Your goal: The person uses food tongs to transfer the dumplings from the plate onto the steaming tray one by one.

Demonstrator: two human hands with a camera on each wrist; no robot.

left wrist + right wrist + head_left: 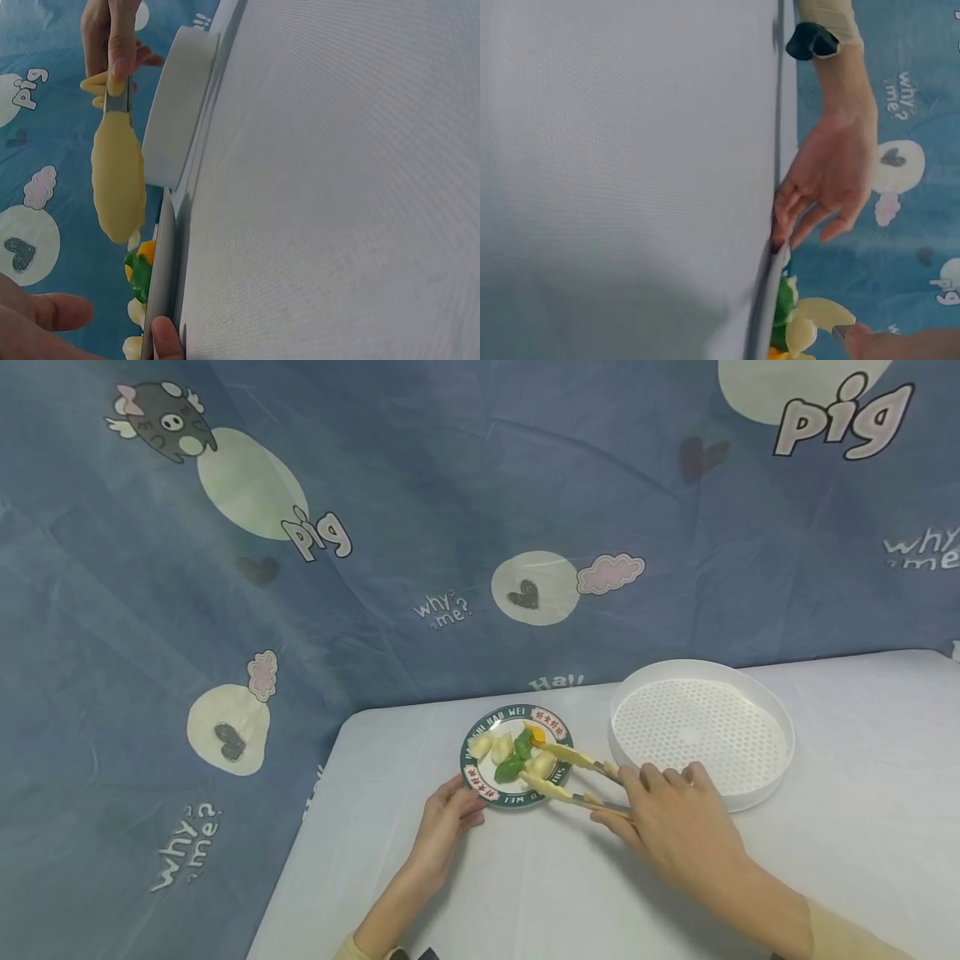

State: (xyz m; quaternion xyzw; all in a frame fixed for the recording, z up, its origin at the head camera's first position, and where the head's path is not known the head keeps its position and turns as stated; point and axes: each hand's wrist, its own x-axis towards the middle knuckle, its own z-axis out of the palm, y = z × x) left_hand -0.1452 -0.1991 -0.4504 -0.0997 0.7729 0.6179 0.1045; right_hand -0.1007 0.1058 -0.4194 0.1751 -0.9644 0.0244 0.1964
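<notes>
My right hand [678,818] grips a pair of tongs [551,789] with pale yellow ends and metal arms. The ends are spread over a round plate [517,803] with a green lettered rim. One end is on each side of a cream-coloured lump [540,766] on the plate. More cream lumps [502,748], green pieces [510,768] and an orange-yellow piece [536,732] lie there too. My left hand [446,827] is at the plate's near left rim. In the left wrist view one finger [166,337] touches the rim from below, while the thumb stands apart above it.
A white round tray [780,768] with a perforated base stands right of the plate, close behind my right hand. Both are on a white-covered table [525,885]. A blue printed cloth [390,510] hangs behind and to the left.
</notes>
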